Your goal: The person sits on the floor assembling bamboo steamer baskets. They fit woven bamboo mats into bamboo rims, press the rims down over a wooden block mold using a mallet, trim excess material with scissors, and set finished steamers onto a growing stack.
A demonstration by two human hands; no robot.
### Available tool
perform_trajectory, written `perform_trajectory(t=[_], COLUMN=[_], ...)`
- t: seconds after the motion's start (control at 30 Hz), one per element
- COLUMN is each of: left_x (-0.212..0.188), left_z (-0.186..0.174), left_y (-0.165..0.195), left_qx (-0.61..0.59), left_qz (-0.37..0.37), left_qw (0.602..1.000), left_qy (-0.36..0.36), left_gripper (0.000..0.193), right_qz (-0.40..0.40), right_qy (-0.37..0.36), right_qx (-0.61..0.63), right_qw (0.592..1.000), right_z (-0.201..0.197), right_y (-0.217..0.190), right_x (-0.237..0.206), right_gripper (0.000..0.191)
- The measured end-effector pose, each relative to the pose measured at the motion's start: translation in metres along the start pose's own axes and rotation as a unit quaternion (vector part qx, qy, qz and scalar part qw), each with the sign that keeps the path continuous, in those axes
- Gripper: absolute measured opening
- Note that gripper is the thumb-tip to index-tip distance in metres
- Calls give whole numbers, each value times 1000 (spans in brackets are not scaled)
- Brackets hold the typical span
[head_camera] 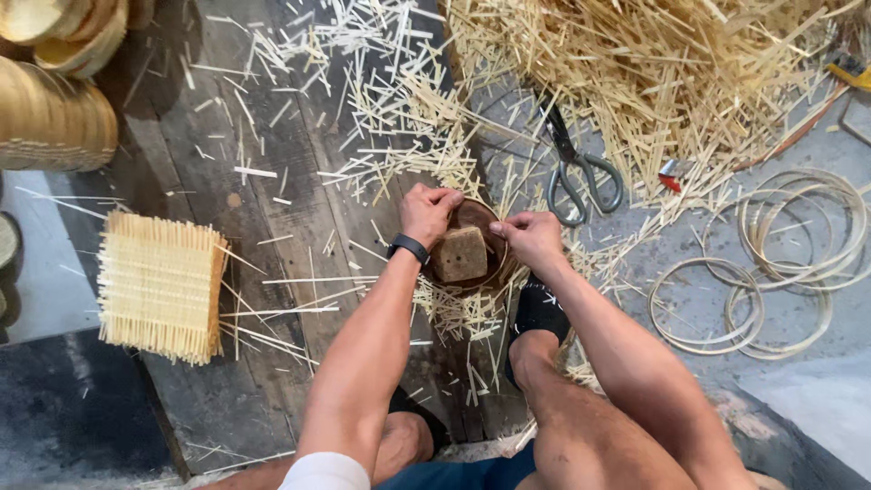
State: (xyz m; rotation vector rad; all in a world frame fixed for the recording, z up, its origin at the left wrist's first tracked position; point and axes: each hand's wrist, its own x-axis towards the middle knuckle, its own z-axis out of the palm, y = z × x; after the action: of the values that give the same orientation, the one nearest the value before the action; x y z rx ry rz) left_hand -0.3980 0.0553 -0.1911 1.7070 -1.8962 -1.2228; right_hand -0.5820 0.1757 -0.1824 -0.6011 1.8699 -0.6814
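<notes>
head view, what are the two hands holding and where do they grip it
Both hands grip the round brown mould by its rim: left hand at the upper left edge, right hand at the right edge. A wooden block sits inside.

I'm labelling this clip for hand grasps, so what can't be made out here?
- Head view: left hand and right hand curl over the round mould rim; fingertips hidden.
- Wooden block covers the mould's inside.
- Stacked baskets cut off by left edge.
</notes>
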Motion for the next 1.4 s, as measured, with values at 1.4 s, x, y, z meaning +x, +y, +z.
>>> perform_trajectory(t=[1.4], left_x=[-96], left_z=[-35], left_y=[-43], left_qx=[-367], left_qz=[-249], left_qw=[893], left_qy=[-69], left_gripper=[22], right_qz=[-21], right_qy=[-30], right_qx=[4], right_qw=[999], right_z=[-1], right_y=[14], right_x=[-42], right_gripper=[41])
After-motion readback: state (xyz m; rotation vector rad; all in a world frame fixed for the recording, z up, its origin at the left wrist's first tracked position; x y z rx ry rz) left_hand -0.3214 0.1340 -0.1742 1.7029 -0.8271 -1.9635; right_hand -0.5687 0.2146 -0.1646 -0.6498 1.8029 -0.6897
